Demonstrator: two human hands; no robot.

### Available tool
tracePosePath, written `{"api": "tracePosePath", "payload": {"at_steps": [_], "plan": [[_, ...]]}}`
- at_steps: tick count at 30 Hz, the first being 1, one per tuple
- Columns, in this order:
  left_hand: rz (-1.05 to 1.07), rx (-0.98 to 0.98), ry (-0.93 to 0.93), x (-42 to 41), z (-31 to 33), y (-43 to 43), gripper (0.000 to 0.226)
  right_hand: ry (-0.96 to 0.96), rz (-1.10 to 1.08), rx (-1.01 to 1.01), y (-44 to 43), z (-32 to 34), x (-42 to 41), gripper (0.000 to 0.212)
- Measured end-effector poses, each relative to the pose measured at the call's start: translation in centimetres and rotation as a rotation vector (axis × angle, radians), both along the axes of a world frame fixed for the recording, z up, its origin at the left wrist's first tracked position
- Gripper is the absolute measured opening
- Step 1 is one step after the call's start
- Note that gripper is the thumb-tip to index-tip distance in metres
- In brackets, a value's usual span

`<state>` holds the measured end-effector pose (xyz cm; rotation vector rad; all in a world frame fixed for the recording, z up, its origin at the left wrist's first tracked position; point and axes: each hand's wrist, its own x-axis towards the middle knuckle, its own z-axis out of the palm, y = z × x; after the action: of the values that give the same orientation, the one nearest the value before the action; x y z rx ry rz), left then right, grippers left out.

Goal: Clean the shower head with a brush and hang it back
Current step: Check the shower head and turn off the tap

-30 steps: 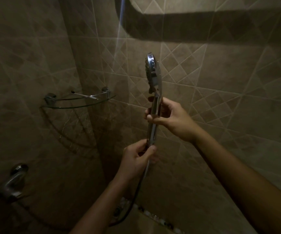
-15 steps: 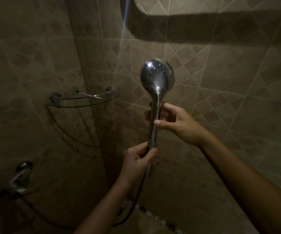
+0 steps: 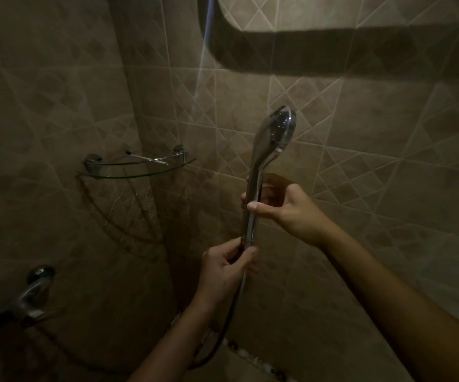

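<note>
Shower head (image 3: 273,139) held upright at centre frame, off any mount. Right hand (image 3: 291,210) closed on its handle; left hand (image 3: 228,267) closed at the hose (image 3: 233,307) joint. No brush visible. Judged: inspection step; next requires locating the bracket, unseen.

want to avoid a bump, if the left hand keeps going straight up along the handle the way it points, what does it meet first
Most likely the right hand, gripping the shower head handle just above the left hand. A short bare stretch of handle separates them; nothing else shows in that line.
</note>
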<state>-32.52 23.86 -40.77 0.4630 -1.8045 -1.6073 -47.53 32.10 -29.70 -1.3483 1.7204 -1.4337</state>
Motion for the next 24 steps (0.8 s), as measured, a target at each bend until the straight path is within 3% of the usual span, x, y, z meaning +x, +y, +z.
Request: {"api": "tracePosePath", "payload": {"at_steps": [3,6,11,15,18,24], "plan": [[0.000,-0.004,0.001,0.2,-0.1,0.1,0.014,0.131,-0.137,-0.035,-0.3,-0.4,0.6,0.046],[0.004,-0.015,0.003,0.1,-0.1,-0.1,0.015,0.155,-0.137,-0.014,-0.1,-0.4,0.9,0.049],[0.007,0.009,0.004,0.0,-0.3,-0.2,0.018,-0.120,0.083,-0.014,0.3,0.3,0.8,0.047],[0.008,0.003,-0.038,0.3,-0.9,-0.4,0.007,0.080,-0.084,-0.026,0.0,-0.2,1.2,0.056],[0.014,0.006,-0.071,0.4,-1.6,-0.5,0.022,0.159,-0.070,-0.044,-0.1,-0.4,1.3,0.056],[0.058,0.053,-0.046,0.1,-1.8,-0.3,0.021,-0.093,0.153,-0.048,0.2,-0.2,0.6,0.056]]}}
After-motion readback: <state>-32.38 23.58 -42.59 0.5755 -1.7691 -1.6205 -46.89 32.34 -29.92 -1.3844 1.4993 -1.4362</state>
